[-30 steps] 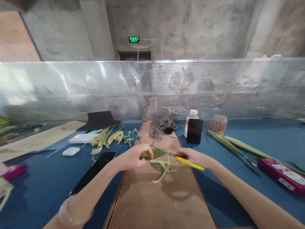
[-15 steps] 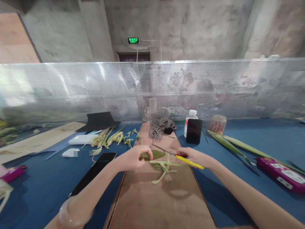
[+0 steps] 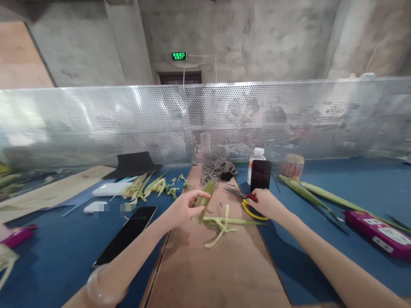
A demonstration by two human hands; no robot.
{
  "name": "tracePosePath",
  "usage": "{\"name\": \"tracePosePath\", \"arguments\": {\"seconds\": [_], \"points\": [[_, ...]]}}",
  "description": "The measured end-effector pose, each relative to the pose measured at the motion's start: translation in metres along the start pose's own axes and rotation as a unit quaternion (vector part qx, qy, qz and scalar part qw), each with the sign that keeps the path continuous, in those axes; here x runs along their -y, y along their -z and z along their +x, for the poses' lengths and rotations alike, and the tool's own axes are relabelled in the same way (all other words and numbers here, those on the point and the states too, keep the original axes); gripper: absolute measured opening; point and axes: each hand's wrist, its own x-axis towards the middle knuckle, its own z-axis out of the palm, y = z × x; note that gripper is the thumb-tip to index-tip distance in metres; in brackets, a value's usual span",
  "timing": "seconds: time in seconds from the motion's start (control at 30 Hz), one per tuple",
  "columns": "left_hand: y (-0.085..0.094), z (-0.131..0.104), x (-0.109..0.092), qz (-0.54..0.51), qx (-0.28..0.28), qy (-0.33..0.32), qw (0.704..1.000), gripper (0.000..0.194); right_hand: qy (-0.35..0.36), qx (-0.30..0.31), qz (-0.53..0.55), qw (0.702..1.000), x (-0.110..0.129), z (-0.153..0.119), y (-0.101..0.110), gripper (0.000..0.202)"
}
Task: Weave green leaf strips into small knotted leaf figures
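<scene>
Between the thumb and fingers of my left hand is a green leaf piece, held upright above the wooden board. My right hand is closed on a pair of scissors with red and yellow handles; the blades point left, toward the leaf, and are apart from it. Just below the hands, pale green leaf strips lie crossed on the board, along with a longer green strip that reaches its right edge.
Grey yarn lies at the board's far end. A white bottle stands behind a dark phone, near a jar. Long leaves and a purple device lie right; another phone and leaf figures lie left.
My left hand has turned the leaf piece from lying flat to upright. My right hand has drawn the scissors slightly away to the right and turned their handles.
</scene>
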Motion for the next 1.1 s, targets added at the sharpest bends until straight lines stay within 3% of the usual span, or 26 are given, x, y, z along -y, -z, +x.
{"name": "tracePosePath", "arguments": {"seconds": [0.13,0.2,0.27,0.4,0.57,0.73,0.9,1.0,1.1], "points": [[-0.009,0.002,-0.001,-0.153,-0.016,0.033,0.988,0.042,0.043,-0.058,0.023,0.997,0.022,-0.008,0.012,0.02],[-0.015,0.003,0.001,-0.186,-0.021,0.038,0.982,0.044,0.076,-0.075,0.105,0.989,0.043,-0.018,0.014,0.019],[-0.022,0.004,0.004,-0.198,-0.019,0.031,0.98,0.046,0.103,-0.052,0.207,0.971,0.065,-0.029,0.012,0.02],[-0.033,0.005,0.007,-0.233,0.001,0.019,0.972,0.051,0.113,-0.039,0.286,0.951,0.093,-0.044,0.005,0.027],[-0.033,0.002,0.002,-0.235,0.007,0.022,0.972,0.053,0.098,0.003,0.386,0.917,0.091,-0.044,0.006,0.021],[-0.03,0.002,-0.002,-0.239,-0.014,0.032,0.97,0.051,0.058,0.026,0.523,0.85,0.084,-0.037,0.01,0.017],[-0.031,0.001,-0.008,-0.242,-0.03,0.049,0.969,0.044,0.027,0.049,0.603,0.796,0.083,-0.034,0.015,0.025],[-0.031,-0.001,-0.01,-0.252,-0.025,0.045,0.966,0.046,0.029,0.055,0.607,0.793,0.082,-0.034,0.015,0.031],[-0.03,-0.001,-0.008,-0.216,-0.039,0.048,0.974,0.045,0.07,0.065,0.535,0.84,0.074,-0.028,0.012,0.036]]}}
